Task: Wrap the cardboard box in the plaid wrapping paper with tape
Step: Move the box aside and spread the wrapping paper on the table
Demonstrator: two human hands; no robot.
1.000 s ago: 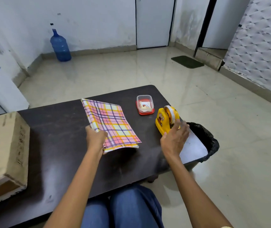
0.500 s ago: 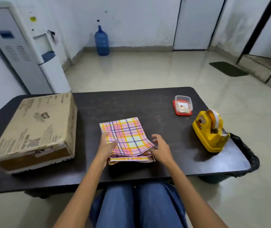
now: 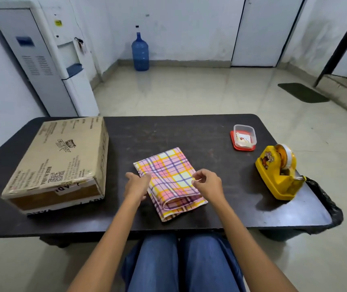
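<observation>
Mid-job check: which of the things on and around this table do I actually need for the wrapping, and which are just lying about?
For the job:
- cardboard box
- plaid wrapping paper, folded
- yellow tape dispenser

Lying about:
- clear tub with red lid
- black bin bag
- blue water bottle
- water cooler
- floor mat

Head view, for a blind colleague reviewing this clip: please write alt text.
Folded plaid wrapping paper lies on a dark table; the person's left hand touches its left edge, and the right hand pinches its right edge. A cardboard box lies left; a yellow tape dispenser and plastic container stand right.
</observation>
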